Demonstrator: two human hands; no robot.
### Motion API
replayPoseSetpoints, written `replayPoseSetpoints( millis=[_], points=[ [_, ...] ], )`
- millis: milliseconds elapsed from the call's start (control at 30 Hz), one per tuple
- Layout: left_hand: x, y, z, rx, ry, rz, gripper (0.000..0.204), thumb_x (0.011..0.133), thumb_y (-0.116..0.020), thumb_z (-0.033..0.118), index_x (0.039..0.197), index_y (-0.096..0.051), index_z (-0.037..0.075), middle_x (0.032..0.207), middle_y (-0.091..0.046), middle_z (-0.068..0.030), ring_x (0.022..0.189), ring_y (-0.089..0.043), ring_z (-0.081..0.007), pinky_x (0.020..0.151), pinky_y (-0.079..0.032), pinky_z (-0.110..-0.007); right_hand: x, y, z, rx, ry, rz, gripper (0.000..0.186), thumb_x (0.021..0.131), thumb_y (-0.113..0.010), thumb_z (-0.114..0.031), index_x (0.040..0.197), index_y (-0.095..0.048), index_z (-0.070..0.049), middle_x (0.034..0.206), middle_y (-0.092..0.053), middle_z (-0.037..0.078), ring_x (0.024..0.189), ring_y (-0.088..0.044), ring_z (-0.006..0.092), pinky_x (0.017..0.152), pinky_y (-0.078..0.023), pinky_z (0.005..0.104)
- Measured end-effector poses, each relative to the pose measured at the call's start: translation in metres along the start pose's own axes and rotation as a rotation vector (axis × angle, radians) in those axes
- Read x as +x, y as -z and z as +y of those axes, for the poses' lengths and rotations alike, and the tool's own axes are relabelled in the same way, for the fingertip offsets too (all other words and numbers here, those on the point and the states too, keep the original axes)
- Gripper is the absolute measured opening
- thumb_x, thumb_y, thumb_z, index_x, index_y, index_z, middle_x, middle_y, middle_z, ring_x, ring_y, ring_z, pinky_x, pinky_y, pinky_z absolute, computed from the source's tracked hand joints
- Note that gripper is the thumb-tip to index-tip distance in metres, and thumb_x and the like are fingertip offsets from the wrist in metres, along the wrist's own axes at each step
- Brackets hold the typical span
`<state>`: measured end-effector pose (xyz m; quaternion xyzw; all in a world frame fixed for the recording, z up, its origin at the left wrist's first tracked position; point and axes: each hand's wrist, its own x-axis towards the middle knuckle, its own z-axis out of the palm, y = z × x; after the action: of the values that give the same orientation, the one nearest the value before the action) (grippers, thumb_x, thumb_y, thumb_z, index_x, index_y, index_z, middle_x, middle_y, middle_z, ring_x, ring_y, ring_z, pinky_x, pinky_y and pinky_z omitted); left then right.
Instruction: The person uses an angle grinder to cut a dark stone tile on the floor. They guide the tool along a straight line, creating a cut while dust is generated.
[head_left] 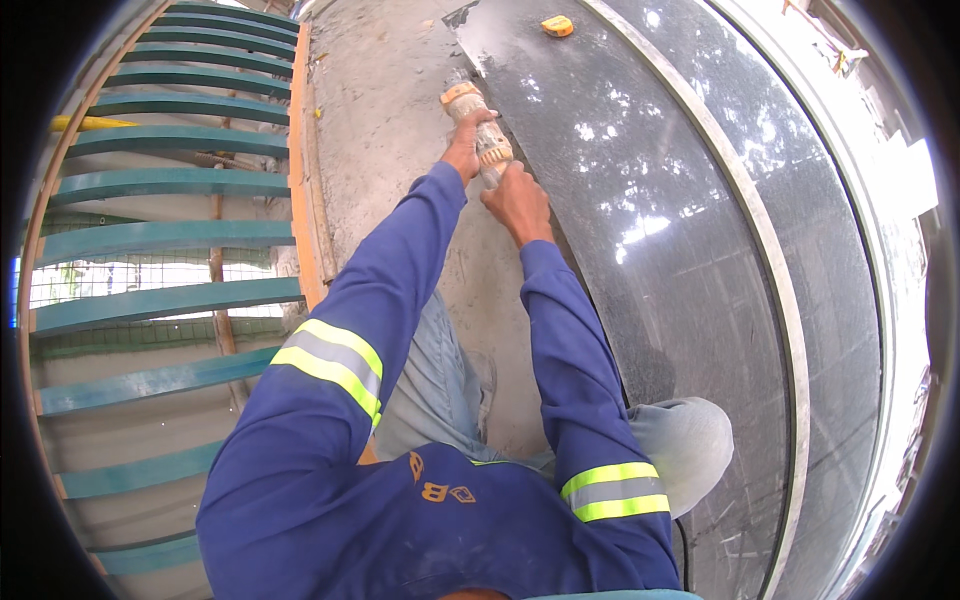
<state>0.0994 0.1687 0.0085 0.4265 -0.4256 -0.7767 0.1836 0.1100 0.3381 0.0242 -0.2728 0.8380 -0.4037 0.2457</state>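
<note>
A dust-covered orange angle grinder (491, 142) points away from me along the near-left edge of a dark polished stone slab (690, 330). My left hand (466, 148) is wrapped round the front of its body. Behind it, my right hand (519, 204) grips the rear end. The grinder's head is by the slab's far corner, where pale dust blurs the surface, and its disc cannot be made out. On the slab beyond lies an orange tape measure (557, 26).
Dusty concrete (365, 150) runs left of the slab. Farther left is a railing of teal slats (165, 238) in an orange frame. A pale strip (745, 190) divides the slab from another dark panel (825, 240). My bent knee (685, 450) rests by the slab.
</note>
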Motion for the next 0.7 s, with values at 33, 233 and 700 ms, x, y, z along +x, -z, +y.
replayPoseSetpoints(
  millis=[33, 233, 700],
  points=[
    [0.004, 0.006, 0.000, -0.014, -0.004, -0.013, 0.041, 0.071, -0.078, 0.018, 0.103, -0.053, 0.008, 0.079, -0.058, -0.0079, 0.062, -0.061, -0.0238, 0.058, -0.057, -0.046, 0.000, -0.001, -0.003, 0.012, 0.001, -0.001, 0.048, 0.073, -0.075, -0.023, 0.106, -0.058, 0.007, 0.100, -0.070, 0.029, 0.096, -0.070, 0.0431, 0.085, -0.055, 0.0484],
    [0.002, -0.009, -0.004, 0.017, 0.035, -0.020, 0.039, 0.071, -0.078, 0.018, 0.101, -0.054, 0.009, 0.079, -0.058, -0.0069, 0.062, -0.061, -0.0236, 0.057, -0.057, -0.045, 0.009, -0.002, 0.008, -0.008, -0.008, 0.006, 0.047, 0.072, -0.075, -0.023, 0.104, -0.059, 0.008, 0.100, -0.070, 0.029, 0.096, -0.070, 0.0435, 0.085, -0.055, 0.0488],
    [0.018, -0.001, -0.008, 0.007, 0.043, -0.034, 0.036, 0.073, -0.078, 0.019, 0.098, -0.055, 0.010, 0.076, -0.058, -0.0063, 0.060, -0.061, -0.0241, 0.058, -0.057, -0.046, 0.013, -0.006, 0.006, -0.036, 0.012, 0.053, 0.037, 0.075, -0.073, -0.016, 0.102, -0.060, 0.007, 0.096, -0.071, 0.027, 0.091, -0.072, 0.0412, 0.081, -0.057, 0.0471]
  ],
)
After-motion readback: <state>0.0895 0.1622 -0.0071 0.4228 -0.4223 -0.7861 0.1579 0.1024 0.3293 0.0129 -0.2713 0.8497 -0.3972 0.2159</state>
